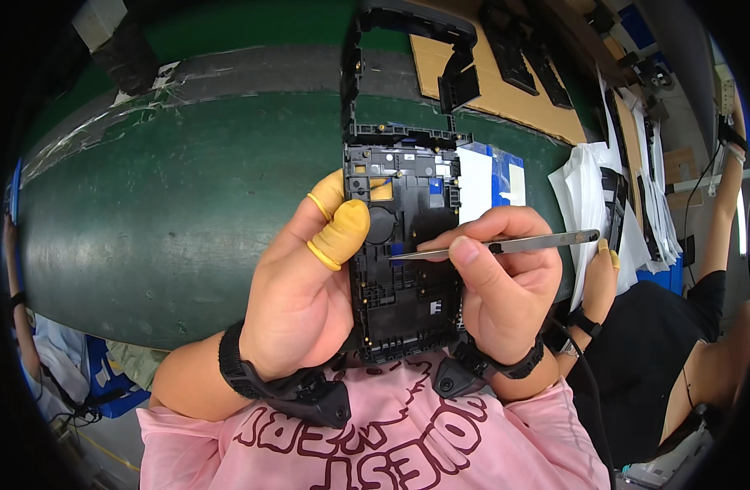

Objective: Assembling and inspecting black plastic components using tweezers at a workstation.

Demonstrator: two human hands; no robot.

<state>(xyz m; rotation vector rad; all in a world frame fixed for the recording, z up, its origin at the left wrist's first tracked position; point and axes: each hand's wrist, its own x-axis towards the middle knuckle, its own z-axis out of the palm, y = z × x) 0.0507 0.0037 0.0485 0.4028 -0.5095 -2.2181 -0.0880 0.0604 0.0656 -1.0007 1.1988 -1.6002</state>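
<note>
A long black plastic frame [424, 282] stands before me, with small brass inserts and a large cut-out in its far part. My left hand [305, 278], with yellow finger cots on the thumb and a finger, is closed on its left edge. My right hand [510, 282] pinches metal tweezers [538, 242] between thumb and fingers, and its other fingers lie by the frame's right edge. The tweezers' tips are over the frame's middle, near a small blue patch; whether they touch it I cannot tell. Nothing visible is between the tips.
A dark green table [146, 220] spreads beneath. At the far right, a cardboard sheet [546, 118] bears more black plastic parts [510, 49]. White wrapping sheets [583, 175] lie by a co-worker's hand [601, 273] on the right. Another person's arm [20, 314] shows at the left rim.
</note>
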